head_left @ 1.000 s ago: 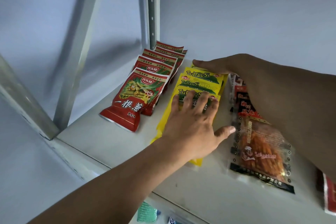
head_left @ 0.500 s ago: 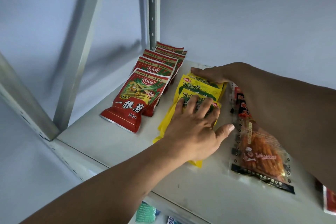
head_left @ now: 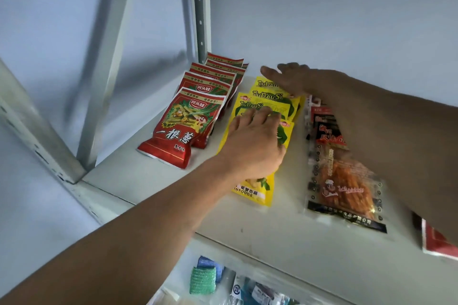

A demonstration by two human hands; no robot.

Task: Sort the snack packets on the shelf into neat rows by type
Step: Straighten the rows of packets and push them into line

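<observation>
The left hand (head_left: 255, 146) lies flat on the row of yellow packets (head_left: 267, 106), its grip spread with fingers extended over the overlapped faces, apparently to pin the row while it is squared. The right hand (head_left: 290, 79) reaches beyond the left, fingers straight and resting against the far end of the same row; this placement suggests it serves as a stop that sets the rear packet in line. Neither hand pinches a packet. To the left of the left hand, just beside the yellow row, the red packets (head_left: 178, 131) stand shingled in their own row running toward the upright post (head_left: 200, 7). To the right of both hands, partly under the right forearm, the clear packets of orange sticks (head_left: 344, 186) lie overlapped, slightly skewed. A further red-and-white packet (head_left: 436, 242) shows at the right edge, apart from any row. All rows rest on the shelf (head_left: 148, 176). By this judgement, the yellow row is being aligned; the right-side packets remain.
</observation>
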